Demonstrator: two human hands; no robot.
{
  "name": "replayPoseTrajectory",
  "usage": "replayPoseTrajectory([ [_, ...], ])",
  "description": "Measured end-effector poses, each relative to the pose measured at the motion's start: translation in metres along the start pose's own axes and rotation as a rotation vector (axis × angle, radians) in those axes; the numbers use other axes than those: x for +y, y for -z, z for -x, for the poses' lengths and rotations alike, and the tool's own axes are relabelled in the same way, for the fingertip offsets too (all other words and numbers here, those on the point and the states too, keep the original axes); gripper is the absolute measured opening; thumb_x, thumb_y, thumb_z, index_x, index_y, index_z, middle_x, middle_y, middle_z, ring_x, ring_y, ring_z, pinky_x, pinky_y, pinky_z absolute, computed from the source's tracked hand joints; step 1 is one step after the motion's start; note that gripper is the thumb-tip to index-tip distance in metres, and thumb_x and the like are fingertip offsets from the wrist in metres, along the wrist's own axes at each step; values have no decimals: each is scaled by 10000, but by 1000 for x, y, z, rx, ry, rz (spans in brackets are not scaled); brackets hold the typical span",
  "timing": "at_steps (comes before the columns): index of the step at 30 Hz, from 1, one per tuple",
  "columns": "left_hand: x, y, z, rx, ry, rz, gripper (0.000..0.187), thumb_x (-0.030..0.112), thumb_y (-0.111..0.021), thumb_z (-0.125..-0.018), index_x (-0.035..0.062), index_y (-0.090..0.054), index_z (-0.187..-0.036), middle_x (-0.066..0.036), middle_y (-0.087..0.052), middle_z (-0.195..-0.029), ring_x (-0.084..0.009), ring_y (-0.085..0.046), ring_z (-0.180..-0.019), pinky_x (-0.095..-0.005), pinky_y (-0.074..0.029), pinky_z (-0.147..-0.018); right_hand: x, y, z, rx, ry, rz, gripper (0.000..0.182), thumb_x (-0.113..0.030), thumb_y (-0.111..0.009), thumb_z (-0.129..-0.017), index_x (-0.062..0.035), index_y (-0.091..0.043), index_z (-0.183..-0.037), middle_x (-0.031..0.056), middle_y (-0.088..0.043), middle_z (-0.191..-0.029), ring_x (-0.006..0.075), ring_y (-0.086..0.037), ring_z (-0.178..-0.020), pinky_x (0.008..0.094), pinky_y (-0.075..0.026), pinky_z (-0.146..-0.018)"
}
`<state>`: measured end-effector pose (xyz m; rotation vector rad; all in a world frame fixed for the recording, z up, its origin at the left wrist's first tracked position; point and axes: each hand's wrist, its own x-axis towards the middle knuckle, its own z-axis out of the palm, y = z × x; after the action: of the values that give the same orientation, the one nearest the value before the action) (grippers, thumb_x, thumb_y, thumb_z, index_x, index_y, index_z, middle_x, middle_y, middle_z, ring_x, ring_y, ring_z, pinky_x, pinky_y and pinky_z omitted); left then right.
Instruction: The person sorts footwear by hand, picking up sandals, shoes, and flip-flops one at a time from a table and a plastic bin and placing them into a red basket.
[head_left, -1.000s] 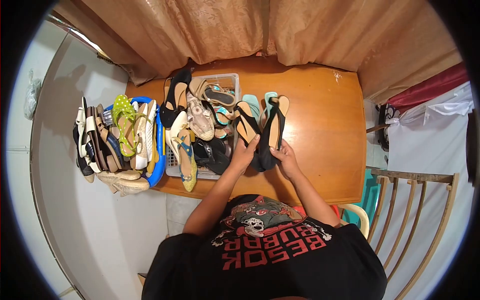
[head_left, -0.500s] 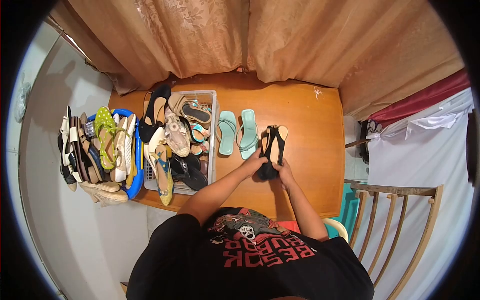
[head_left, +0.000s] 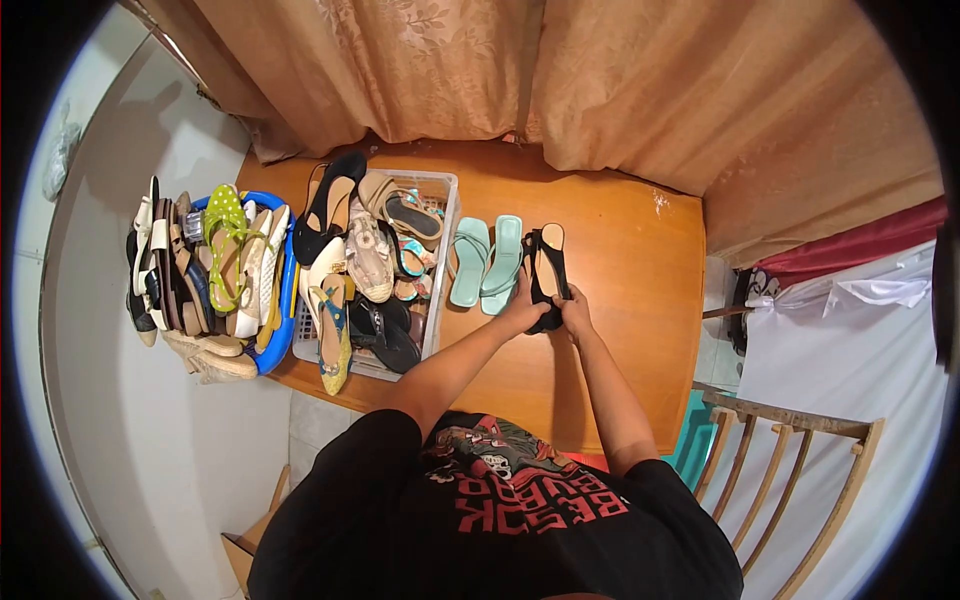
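A pair of black slingback shoes with beige insoles is between my two hands over the wooden table, toes toward me and heels away. My left hand is closed around the toe end of the left shoe, close to the mint slides. My right hand grips the right shoe along its outer side. The palms and some of the fingers are hidden from above. Just left of the shoes, two mint green slides lie side by side on the table.
A clear plastic crate heaped with mixed shoes stands left of the slides. Beyond it, a blue-rimmed basket holds more footwear, including green dotted sandals. Curtains hang behind the table. A wooden rack stands at right.
Both hands have shifted the black shoes slightly away from me and nearer the mint slides. The whole view has also shifted a little.
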<state>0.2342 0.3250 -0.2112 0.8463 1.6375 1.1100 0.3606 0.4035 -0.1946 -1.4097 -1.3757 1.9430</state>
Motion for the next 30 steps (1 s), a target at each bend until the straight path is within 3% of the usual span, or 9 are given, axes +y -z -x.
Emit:
replayPoseTrajectory([
  [6, 39, -14, 36, -2, 22, -597, 1012, 215, -677, -750, -73, -34, -1476, -305, -9, -1538, -468, -63, -1426, -522, -122, -1164, 14, 7, -2, 132, -68, -243, 323, 27, -523, -873, 26, -598, -1187, 120, -663, -979, 217, -632, -856, 314, -515, -756],
  [12, 25, -4, 55, -291, 11, -817, 894, 220, -638, -795, -56, -131, -1478, -249, 6, -1563, -428, -34, -1446, -519, -156, -1162, 36, 5, 10, 282, 100, -243, 375, 53, -527, -872, 28, -545, -1246, 81, -620, -950, 194, -603, -795, 314, -515, -741],
  [14, 24, 3, 61, -171, -114, -696, 790, 223, -609, -824, -72, -233, -1453, -239, -103, -1560, -391, -75, -1454, -471, -174, -1169, 37, 2, 12, 311, 92, -189, 392, 40, -540, -881, 37, -514, -1273, 82, -610, -966, 187, -599, -820, 302, -507, -763],
  [18, 10, 21, 71, -282, -286, -680, 661, 207, -587, -846, -41, -362, -1417, -249, -306, -1487, -381, -254, -1408, -436, -249, -1148, 58, 5, -4, 456, 194, 87, 366, -28, -563, -904, 52, -515, -1257, 128, -612, -1043, 210, -599, -904, 309, -485, -828],
  [20, 23, 43, 97, -508, -261, -415, 504, 172, -570, -881, 6, -489, -1350, -225, -514, -1332, -339, -499, -1246, -411, -392, -1055, 58, 8, -3, 525, 224, 205, 405, -40, -574, -907, 67, -484, -1288, 156, -595, -1093, 228, -600, -940, 314, -485, -851],
  [23, 52, 78, 156, -477, -195, -109, 313, 162, -518, -954, 10, -571, -1223, -152, -623, -1158, -229, -606, -990, -351, -484, -898, 52, 7, 18, 462, 183, -112, 450, -63, -599, -899, 68, -459, -1306, 204, -523, -1216, 267, -572, -1026, 362, -469, -903],
  [26, 57, 113, 204, -512, -9, 121, 202, 152, -499, -977, 5, -592, -1079, -61, -635, -1007, -116, -572, -844, -272, -481, -781, 67, 3, 39, 484, 173, 24, 449, -54, -614, -879, 41, -468, -1292, 212, -460, -1252, 295, -498, -1121, 413, -399, -983],
  [28, 70, 138, 238, -470, 32, 170, 163, 147, -497, -977, 13, -581, -1015, -42, -613, -952, -107, -572, -836, -256, -489, -766, 64, -11, 73, 681, 326, 519, 377, -48, -595, -895, -21, -497, -1258, 152, -483, -1192, 242, -538, -1041, 343, -422, -935],
  [30, 63, 157, 261, -426, 67, 213, 145, 142, -495, -978, 21, -569, -950, -24, -592, -896, -97, -572, -827, -241, -496, -751, 70, -26, 93, 672, 417, 493, 349, -32, -602, -864, -39, -514, -1203, 159, -443, -1209, 276, -515, -1065, 381, -395, -973],
])
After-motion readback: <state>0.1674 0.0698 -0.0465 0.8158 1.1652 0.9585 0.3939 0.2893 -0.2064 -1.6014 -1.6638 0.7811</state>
